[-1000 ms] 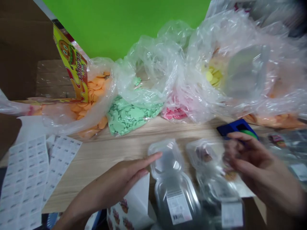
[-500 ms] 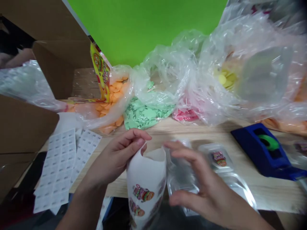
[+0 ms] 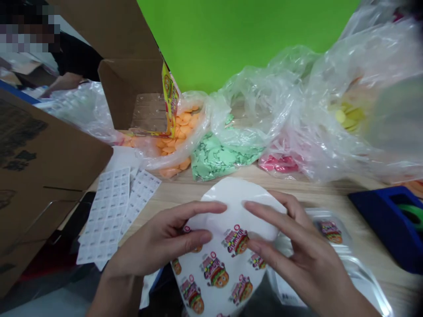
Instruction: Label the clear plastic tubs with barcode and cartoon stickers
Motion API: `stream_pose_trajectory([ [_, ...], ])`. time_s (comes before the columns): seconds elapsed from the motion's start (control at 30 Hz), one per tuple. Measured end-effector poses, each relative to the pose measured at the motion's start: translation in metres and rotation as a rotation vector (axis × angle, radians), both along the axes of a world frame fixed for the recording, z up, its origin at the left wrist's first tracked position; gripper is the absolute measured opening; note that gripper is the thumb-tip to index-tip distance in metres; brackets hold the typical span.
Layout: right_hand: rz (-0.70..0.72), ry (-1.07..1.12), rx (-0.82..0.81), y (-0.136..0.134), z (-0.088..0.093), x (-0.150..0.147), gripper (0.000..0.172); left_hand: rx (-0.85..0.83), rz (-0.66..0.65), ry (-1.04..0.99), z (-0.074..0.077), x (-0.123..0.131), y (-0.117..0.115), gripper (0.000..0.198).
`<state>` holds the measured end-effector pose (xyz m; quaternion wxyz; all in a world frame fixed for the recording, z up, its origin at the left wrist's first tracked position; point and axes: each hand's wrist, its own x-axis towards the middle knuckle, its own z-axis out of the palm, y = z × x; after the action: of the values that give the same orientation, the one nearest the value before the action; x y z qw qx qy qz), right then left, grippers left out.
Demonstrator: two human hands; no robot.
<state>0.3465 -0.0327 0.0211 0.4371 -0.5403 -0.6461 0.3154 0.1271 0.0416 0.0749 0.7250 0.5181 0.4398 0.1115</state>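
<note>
A white sheet of burger-logo stickers [image 3: 216, 248] is bent in front of me, with a blank rounded edge on top. My left hand [image 3: 155, 242] grips its left side, thumb and index finger on the printed face. My right hand [image 3: 297, 242] grips the right side; thumb and index lie on the front, and other fingers pass behind the edge. The thumb is beside one printed burger sticker [image 3: 236, 241]. Right of the sheet rests a clear plastic box [image 3: 345, 224] with a burger sticker on it. Another clear container is partly covered by my right hand.
Plastic bags of orange pieces [image 3: 181, 132], green pieces [image 3: 221, 156] and pink pieces [image 3: 280, 163] line the back. A blue tape dispenser [image 3: 380, 211] stands right. Small-label sheets [image 3: 107, 211] lie left, near cardboard boxes [image 3: 42, 176]. A person's arm [image 3: 68, 81] shows beyond.
The sticker sheet has swung from a curled, upright hold to face me more flatly. My right hand has gone from open beside it to gripping its right side. The view has turned left.
</note>
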Motion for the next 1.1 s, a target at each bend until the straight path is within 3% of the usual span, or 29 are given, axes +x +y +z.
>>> stream_pose_trajectory([
  [0.13,0.056,0.053,-0.053,0.000,0.007,-0.002,0.044,0.016,-0.049,-0.039,0.002,-0.003,0.001,0.040],
  [0.23,0.071,0.017,-0.050,0.000,0.007,-0.005,0.039,0.042,-0.008,-0.025,0.003,-0.003,-0.001,0.037],
  [0.43,-0.141,-0.417,0.329,0.005,0.014,-0.012,0.021,-0.035,0.110,-0.064,0.004,0.003,-0.005,0.035],
  [0.57,-0.040,-0.569,0.466,0.003,0.016,-0.011,0.024,-0.010,0.148,-0.044,0.002,0.004,-0.005,0.033],
  [0.73,0.112,-0.544,0.438,0.000,0.012,-0.008,0.030,-0.005,0.114,-0.007,-0.002,0.001,-0.003,0.030],
  [1.0,0.121,-0.541,0.486,0.006,0.016,-0.011,0.021,-0.034,0.126,-0.066,-0.002,0.009,-0.001,0.024],
  [1.1,0.131,-0.370,0.399,0.001,0.021,-0.010,0.018,0.075,0.096,0.065,-0.004,0.004,0.003,0.028],
])
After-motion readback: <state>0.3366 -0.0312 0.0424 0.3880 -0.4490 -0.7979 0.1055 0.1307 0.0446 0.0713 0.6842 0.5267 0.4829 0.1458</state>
